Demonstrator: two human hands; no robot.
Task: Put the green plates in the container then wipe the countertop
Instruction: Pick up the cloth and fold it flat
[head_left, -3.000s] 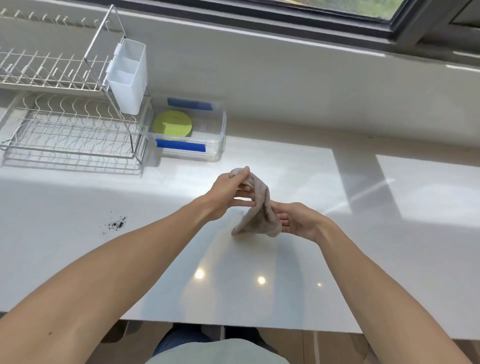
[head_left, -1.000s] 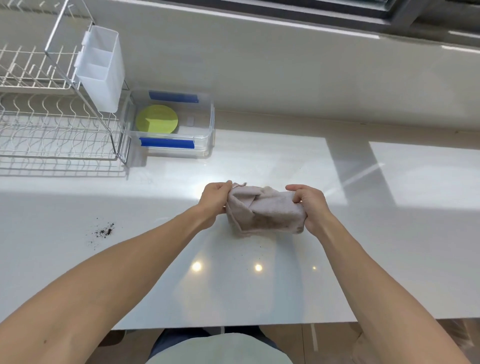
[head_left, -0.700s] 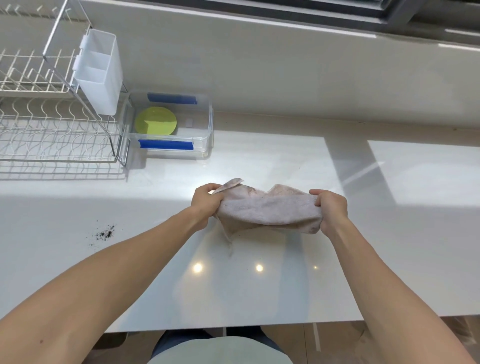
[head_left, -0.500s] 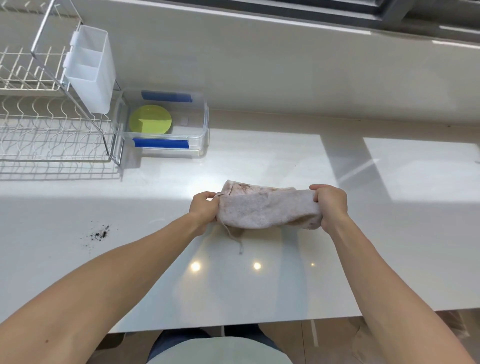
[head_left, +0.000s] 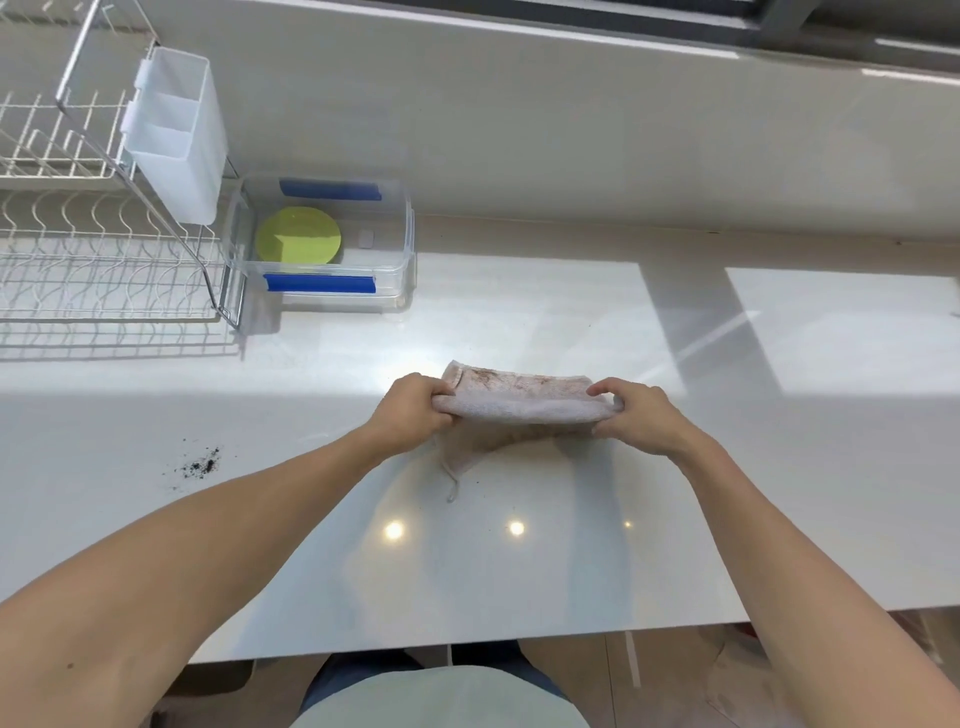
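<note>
White countertop (head_left: 545, 566), dish rack (head_left: 104, 280), clear container (head_left: 400, 260), dark crumbs (head_left: 200, 465)

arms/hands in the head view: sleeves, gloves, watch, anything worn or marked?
Both forearms are bare all the way to the frame edge: no sleeves in view. The left hand and right hand wear no gloves, and no rings, watch or wristband show. One small dark dot marks the left forearm near the lower edge. Fingernails are too small to judge.

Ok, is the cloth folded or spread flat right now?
Folded: the cloth is doubled over, one end gripped by the left hand, the other by the right hand.
</note>
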